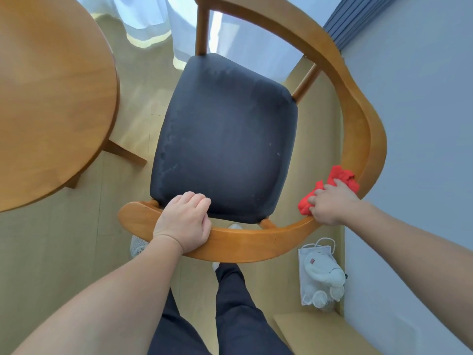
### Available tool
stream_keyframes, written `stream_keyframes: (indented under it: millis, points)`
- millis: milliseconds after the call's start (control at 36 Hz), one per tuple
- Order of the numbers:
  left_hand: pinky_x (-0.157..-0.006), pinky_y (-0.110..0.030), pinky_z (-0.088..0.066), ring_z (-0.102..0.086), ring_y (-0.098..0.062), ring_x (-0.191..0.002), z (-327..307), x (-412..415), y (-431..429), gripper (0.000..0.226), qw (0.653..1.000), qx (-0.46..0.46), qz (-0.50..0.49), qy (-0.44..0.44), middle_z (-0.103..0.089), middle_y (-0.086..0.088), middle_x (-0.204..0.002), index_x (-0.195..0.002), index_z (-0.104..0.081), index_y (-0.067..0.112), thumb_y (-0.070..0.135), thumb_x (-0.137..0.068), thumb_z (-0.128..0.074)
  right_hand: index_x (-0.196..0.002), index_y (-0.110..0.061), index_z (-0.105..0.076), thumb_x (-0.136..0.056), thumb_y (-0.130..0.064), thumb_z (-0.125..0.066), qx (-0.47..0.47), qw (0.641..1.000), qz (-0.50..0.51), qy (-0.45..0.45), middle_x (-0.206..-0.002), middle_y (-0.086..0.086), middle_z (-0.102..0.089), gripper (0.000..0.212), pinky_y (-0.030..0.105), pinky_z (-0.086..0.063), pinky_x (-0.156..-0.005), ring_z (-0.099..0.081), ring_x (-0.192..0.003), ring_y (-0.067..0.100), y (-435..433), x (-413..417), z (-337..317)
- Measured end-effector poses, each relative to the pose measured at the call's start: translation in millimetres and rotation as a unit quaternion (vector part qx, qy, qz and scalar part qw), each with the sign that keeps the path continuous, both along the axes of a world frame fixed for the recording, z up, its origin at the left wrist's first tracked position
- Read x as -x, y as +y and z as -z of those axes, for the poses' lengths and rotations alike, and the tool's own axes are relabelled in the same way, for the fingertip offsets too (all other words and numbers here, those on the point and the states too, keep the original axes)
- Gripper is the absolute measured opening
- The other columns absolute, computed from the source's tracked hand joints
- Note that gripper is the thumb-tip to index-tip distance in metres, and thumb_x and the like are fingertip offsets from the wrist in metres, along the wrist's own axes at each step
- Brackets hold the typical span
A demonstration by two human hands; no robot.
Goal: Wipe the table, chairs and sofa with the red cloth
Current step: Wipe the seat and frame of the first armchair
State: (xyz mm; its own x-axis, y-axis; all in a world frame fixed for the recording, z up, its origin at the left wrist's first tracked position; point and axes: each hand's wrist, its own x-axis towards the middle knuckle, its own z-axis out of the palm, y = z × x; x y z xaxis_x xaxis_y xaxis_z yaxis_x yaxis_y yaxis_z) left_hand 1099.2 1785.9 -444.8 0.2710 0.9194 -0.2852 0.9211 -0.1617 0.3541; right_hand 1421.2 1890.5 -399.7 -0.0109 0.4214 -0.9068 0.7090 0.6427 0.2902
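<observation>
1. The person's legs in dark trousers (pixel 238 316) stand just behind the chair (pixel 243 244).
2. The left hand (pixel 183 224) grasps the chair's curved wooden rail, fingers curled over its top edge toward the dark seat (pixel 222 139).
3. The right hand (pixel 331 204) clutches the red cloth (pixel 340 176), which is bunched against the same rail further right.
4. The round wooden table (pixel 51 98) stands to the left, apart from the chair.
5. A white bag (pixel 320 275) lies on the floor by the wall.
</observation>
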Motion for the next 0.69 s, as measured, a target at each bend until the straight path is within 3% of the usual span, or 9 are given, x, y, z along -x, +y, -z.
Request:
stream_keyframes:
  millis: [361,556,694]
  points:
    - [-0.088,-0.033,-0.049,-0.059,-0.019,-0.097,0.3,0.3,-0.9,0.031,1.000,-0.007,0.005,0.008,-0.066,0.002,-0.105,-0.107,-0.065,0.019,0.033,-0.085,-0.047,-0.128,-0.030,-0.054,-0.099,-0.042,-0.021,-0.007,0.975,0.168,0.147,-0.127,0.003,-0.059,0.045,0.046,-0.025,-0.109,-0.050,-0.120,0.025,-53.2,27.3,18.7]
    - [-0.092,-0.035,-0.046,-0.059,-0.023,-0.098,-4.3,2.0,0.2,0.029,1.000,-0.008,-0.012,-0.007,-0.066,-0.001,-0.104,-0.106,-0.066,0.015,0.026,-0.086,-0.047,-0.135,-0.028,-0.049,-0.100,-0.037,-0.023,-0.065,0.954,0.216,0.197,-0.137,0.002,-0.053,0.045,0.047,-0.019,-0.114,-0.045,-0.127,0.025,-78.5,41.6,16.0]
    - [-0.098,-0.040,-0.043,-0.058,-0.026,-0.105,-19.9,12.0,4.9,0.025,0.998,-0.015,-0.036,-0.041,-0.065,-0.005,-0.109,-0.109,-0.064,0.011,0.017,-0.087,-0.055,-0.131,-0.025,-0.051,-0.100,-0.036,-0.026,-0.086,0.934,0.266,0.223,-0.136,0.002,-0.053,0.042,0.046,-0.024,-0.108,-0.045,-0.126,0.025,-91.4,64.9,15.6]
